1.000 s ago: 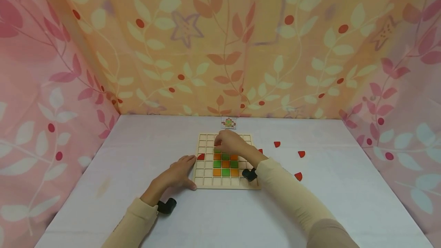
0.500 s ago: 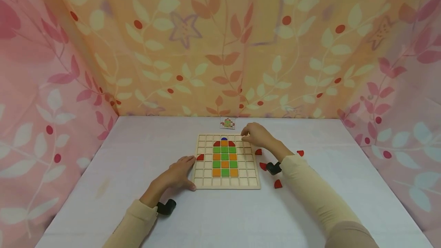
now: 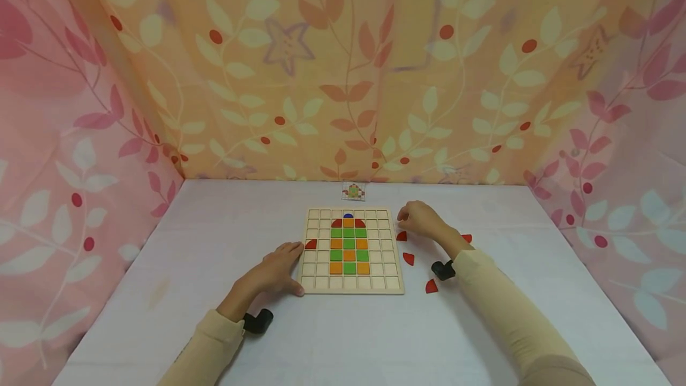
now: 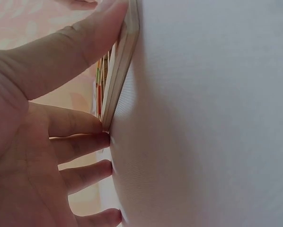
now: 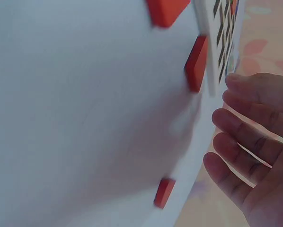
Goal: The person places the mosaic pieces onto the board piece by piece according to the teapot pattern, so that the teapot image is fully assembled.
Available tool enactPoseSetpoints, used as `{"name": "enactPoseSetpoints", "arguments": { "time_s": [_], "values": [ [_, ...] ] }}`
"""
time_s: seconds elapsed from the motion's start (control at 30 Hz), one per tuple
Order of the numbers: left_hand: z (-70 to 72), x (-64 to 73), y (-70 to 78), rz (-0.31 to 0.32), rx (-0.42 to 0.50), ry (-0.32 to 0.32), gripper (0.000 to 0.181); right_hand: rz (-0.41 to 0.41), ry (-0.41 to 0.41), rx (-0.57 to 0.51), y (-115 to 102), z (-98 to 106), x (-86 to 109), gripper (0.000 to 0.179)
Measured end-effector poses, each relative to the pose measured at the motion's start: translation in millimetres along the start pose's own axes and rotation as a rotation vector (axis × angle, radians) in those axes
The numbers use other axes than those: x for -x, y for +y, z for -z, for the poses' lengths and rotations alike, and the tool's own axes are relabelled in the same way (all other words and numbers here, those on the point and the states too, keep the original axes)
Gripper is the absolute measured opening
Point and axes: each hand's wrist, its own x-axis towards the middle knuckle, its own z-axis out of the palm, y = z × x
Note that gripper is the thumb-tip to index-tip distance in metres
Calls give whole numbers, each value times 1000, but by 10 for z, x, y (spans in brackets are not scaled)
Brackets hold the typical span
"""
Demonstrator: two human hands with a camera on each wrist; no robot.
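Note:
On the white tabletop lies a square wooden grid board (image 3: pixel 377 283), with green and orange square tiles (image 3: pixel 349 255) in its middle columns. Red quarter-circle pieces (image 3: pixel 337 223) flank the top orange tile, and a blue rounded piece (image 3: pixel 348 216) sits above it. Another red piece (image 3: pixel 311 244) occupies a cell at the left edge. My left hand (image 3: pixel 276 270) touches the board's left side with extended fingers, the thumb at its near corner. To the right of the board, my right hand (image 3: pixel 420 219) hovers with loosely bent fingers, holding nothing, close above a loose red quarter-circle (image 3: pixel 402 236).
More loose red pieces lie right of the board: one quarter-circle (image 3: pixel 409 259), another nearer me (image 3: pixel 431 286), and a third (image 3: pixel 467 238) partly behind my right wrist. A small pattern card (image 3: pixel 354 191) lies beyond the board. Patterned curtains (image 3: pixel 343 76) border the table.
My right hand has moved off the board's upper middle to its right side, uncovering the blue and red top pieces. My left hand stays at the board's edge.

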Motion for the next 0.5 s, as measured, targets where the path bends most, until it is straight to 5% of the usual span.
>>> {"name": "enactPoseSetpoints", "arguments": {
  "time_s": [0.5],
  "values": [
    [-34,-23,-29,-2,-4,1,103,-169,-8,87,456,163,121,21]
  ]
}}
